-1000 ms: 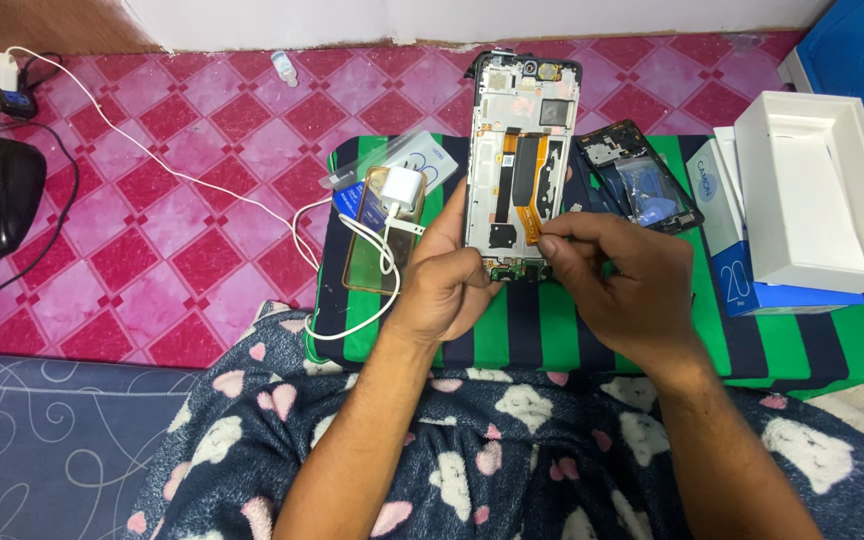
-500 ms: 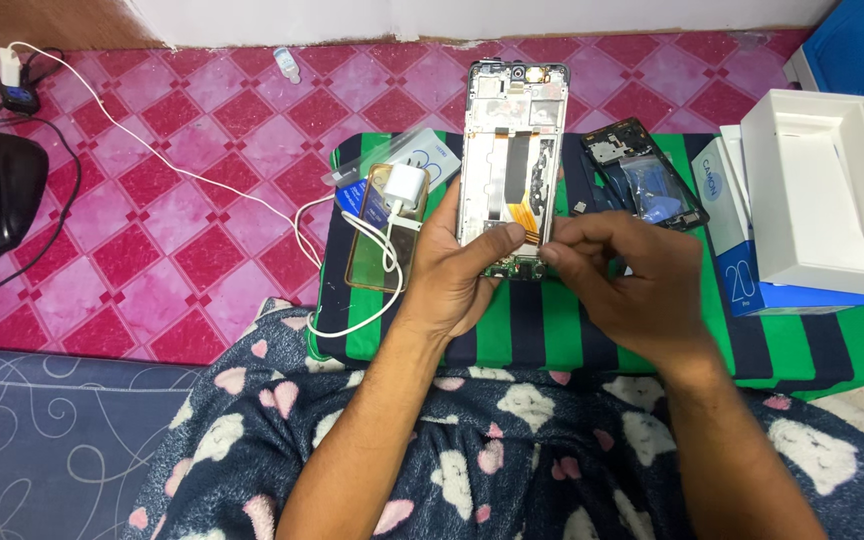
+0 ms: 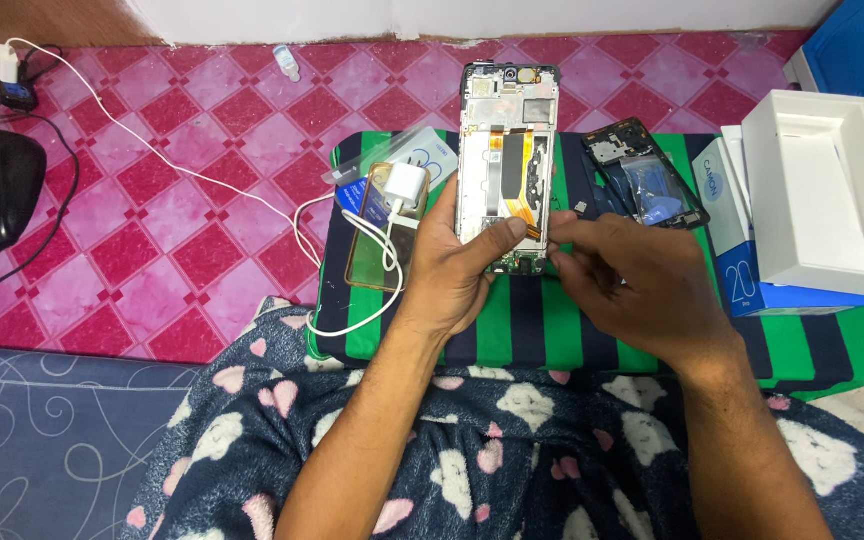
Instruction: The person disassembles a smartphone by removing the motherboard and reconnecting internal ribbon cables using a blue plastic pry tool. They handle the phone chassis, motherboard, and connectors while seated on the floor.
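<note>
Floor: pink and red diamond-patterned mat, with a white cable running across it.
Cushion: green and dark striped pad in front of the person's lap.
Box: open white carton tray at the right, resting on a blue and white box.
Phone: opened smartphone frame, back cover off, held above the cushion; its long axis runs away from the person, camera end pointing to the far wall, bottom end toward the lap.
Back cover: dark phone part lying just right of the phone on the cushion.
Left hand: clasped round the phone's lower left edge, thumb across its inside.
Right hand: fingertips pinched together at the phone's lower right corner; what they pinch is too small to tell.
Charger: white plug on a clear case, left of the phone.
</note>
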